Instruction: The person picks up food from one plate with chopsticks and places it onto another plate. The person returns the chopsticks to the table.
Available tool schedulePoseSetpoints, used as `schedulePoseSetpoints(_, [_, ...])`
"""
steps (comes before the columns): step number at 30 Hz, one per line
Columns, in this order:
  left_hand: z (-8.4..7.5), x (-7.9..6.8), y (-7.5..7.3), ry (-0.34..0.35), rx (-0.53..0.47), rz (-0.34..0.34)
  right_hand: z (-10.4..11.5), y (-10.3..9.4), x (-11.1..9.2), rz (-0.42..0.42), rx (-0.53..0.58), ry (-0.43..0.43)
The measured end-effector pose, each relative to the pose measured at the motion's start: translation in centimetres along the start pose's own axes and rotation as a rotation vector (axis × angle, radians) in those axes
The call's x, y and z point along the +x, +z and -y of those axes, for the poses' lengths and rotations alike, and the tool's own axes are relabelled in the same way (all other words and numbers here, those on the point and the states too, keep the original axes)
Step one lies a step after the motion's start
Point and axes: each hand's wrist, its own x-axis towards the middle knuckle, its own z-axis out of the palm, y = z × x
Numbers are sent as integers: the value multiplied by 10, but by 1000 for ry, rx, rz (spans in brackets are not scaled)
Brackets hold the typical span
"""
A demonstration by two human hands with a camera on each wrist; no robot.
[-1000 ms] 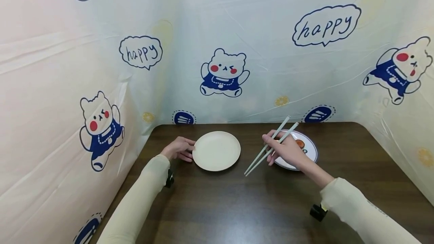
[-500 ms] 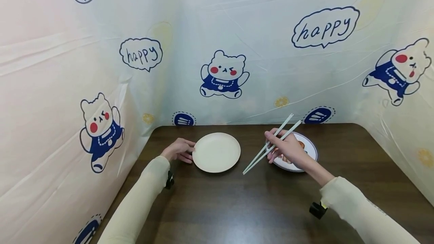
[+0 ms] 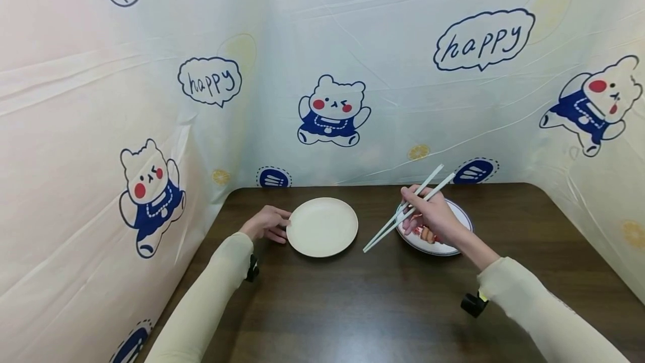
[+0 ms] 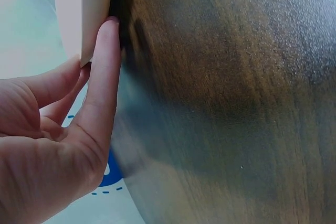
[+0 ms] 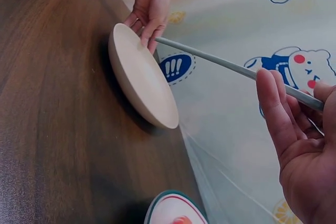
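My left hand (image 3: 265, 223) pinches the left rim of a cream plate (image 3: 322, 227), thumb at the edge and fingers along its underside, as the left wrist view shows. The plate has nothing on it. A pair of pale green chopsticks (image 3: 390, 229) is held in my right hand (image 3: 428, 214), their tips close together and pointing down-left, between the two plates in the head view. Under and behind that hand lies a blue-rimmed white plate (image 3: 462, 216) with pieces of food (image 3: 425, 234) on it, partly hidden by the hand.
Both plates are near the back of a dark wooden table (image 3: 342, 307). A printed curtain (image 3: 252, 43) hangs behind the table and along both sides. Black wrist cameras (image 3: 473, 304) are worn under both sleeves.
My right hand has shifted up and right with the chopsticks, and their tips have come closer together. More of the food shows beneath it. The left hand and cream plate stay put.
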Motion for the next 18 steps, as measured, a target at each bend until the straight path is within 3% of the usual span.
schedulePoseSetpoints(11, [-2, -1, -1, -4, 11, -4, 4, -7, 9, 4, 201, 0])
schedulePoseSetpoints(18, [-2, -3, 0, -3, 8, 4, 9, -17, 14, 12, 226, 30])
